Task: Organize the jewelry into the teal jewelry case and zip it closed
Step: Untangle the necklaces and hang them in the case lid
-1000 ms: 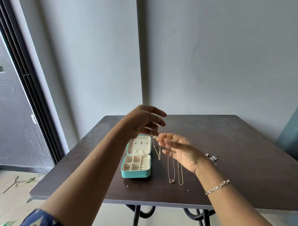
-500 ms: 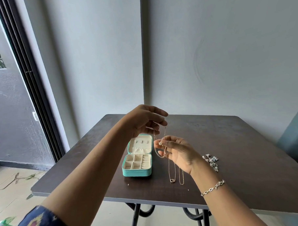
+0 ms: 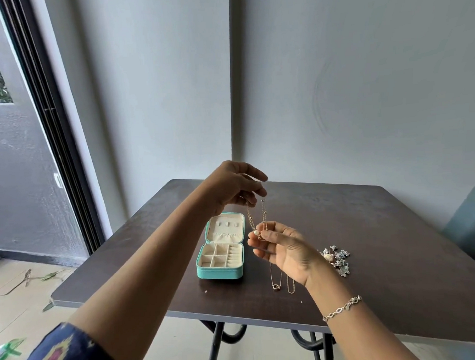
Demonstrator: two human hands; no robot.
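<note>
At left, on the table (image 3: 119, 250): teal jewelry case (image 3: 221, 273), lid up, ready to fill. Above it, left hand (image 3: 238, 186), fingertips pinched on a bead necklace (image 3: 264, 211), so hangs straight. Below, right hand (image 3: 288, 249), thumb and finger pinched on its low end, likely to stop tangles. Farther right, shiny pile (image 3: 336, 258), waiting.

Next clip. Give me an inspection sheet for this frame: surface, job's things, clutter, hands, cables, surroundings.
Surface: dark brown table on black metal legs.
Job's things: teal jewelry case open, compartments look empty; beaded necklace hangs between both hands; a pendant chain and a plain chain lie right of the case; silvery jewelry pile further right.
Clutter: leaves on the floor at left.
Hands: left hand pinches the necklace's top; right hand pinches its pearl end, bracelet on that wrist.
Cables: nothing seen.
Surroundings: grey walls; dark sliding-door frame at left.
</note>
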